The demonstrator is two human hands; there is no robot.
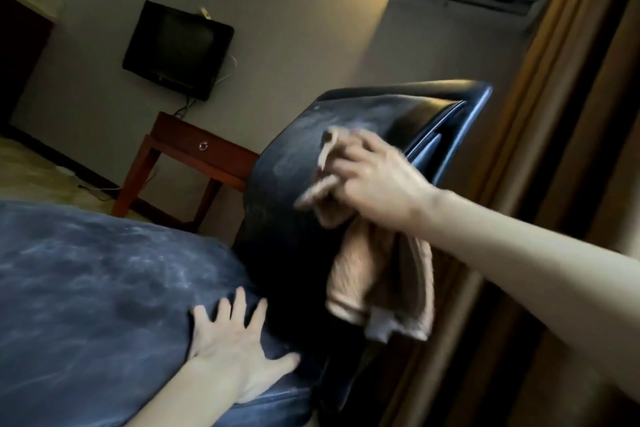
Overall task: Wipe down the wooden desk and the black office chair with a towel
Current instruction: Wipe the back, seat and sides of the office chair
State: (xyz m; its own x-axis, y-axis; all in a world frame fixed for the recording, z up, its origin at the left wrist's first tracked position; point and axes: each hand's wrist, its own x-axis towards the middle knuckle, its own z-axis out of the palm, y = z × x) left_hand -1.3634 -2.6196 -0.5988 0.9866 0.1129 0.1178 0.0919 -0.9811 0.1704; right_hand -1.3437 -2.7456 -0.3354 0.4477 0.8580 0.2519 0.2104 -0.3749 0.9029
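Towel (pixel 377 274) in right-hand grip (pixel 374 180), against chair backrest (pixel 287 184)

Beige towel (pixel 377 274), black chair (pixel 277 204) with whitish streaks, reddish-brown desk (pixel 204 149).

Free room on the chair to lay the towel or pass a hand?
The seat is bare up to the left hand, flat near the backrest. The backrest is bare left of the right hand; crowded below it, where the towel hangs.
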